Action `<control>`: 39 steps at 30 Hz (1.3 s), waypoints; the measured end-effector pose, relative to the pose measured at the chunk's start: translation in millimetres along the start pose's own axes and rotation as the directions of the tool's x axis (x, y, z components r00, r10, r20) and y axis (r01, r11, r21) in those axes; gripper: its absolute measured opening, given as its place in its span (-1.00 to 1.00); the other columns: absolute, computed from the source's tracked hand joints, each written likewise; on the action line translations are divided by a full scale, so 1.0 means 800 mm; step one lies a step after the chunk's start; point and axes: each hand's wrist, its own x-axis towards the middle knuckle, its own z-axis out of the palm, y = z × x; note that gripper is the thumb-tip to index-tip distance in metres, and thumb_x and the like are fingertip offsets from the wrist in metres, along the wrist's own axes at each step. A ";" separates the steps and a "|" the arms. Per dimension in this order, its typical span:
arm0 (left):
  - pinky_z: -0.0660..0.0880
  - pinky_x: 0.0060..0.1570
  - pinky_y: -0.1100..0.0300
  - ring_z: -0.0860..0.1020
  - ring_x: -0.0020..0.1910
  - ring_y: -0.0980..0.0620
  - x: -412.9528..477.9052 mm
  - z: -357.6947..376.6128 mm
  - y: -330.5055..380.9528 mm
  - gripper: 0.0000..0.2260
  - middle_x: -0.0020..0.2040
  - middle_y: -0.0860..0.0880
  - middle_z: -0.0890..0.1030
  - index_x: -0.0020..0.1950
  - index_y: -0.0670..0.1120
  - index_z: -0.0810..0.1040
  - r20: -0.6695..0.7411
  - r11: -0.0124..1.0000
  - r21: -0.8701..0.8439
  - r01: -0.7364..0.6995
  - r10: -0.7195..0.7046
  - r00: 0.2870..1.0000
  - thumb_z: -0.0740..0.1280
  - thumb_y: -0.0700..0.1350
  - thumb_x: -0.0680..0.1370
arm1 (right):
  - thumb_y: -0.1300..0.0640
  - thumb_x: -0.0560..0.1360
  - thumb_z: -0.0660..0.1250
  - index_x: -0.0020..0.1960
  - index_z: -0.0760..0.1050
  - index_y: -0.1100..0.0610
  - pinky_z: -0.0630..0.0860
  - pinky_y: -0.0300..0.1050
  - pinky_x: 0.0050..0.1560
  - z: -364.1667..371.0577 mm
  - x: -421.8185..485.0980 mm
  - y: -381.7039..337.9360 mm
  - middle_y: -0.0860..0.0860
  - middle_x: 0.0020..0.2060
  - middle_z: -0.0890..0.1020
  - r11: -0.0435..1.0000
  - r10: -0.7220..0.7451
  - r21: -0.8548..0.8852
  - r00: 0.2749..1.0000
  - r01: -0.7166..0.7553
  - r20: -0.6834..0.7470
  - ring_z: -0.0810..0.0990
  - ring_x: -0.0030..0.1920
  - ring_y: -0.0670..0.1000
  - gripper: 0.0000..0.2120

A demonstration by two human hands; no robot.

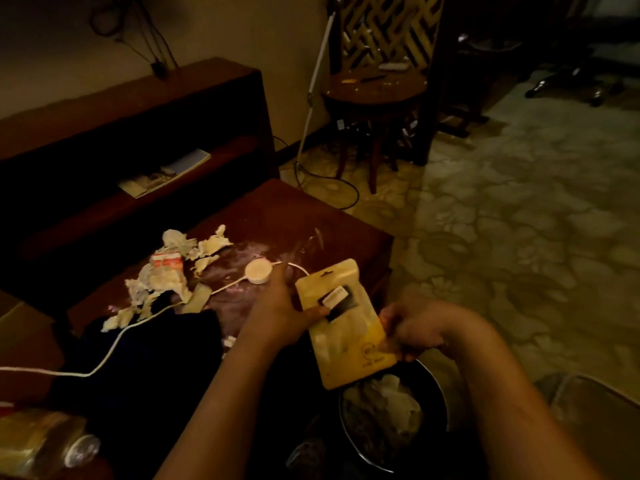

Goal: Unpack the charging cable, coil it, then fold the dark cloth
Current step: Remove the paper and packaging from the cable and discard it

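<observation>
The pouch (349, 341) is held by 2 hands over the bin (437, 393), off the table's (277, 216) near corner: its left edge is grasped by the left hand (287, 315), thumb on the front, and its lower right edge is pinched by the right hand (414, 332). A dark, white-labelled item (contents not identifiable) is visible inside. The cloth (166, 344) is laid on the table, crossed by a white cord (104, 358) ending at a round puck (257, 273).
</observation>
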 end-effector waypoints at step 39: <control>0.55 -0.07 0.10 0.61 -0.08 -0.04 -0.008 -0.104 -0.105 -0.73 -0.08 -0.01 0.64 0.16 0.00 0.60 -0.374 0.959 0.224 0.175 -0.082 0.924 0.45 -0.16 0.47 | 0.09 0.44 0.56 -0.09 0.73 0.09 0.56 -0.11 -0.17 0.124 0.092 -0.166 -0.01 -0.31 0.68 0.899 -0.391 -0.030 0.772 0.437 -0.501 0.64 -0.23 -0.02 -0.90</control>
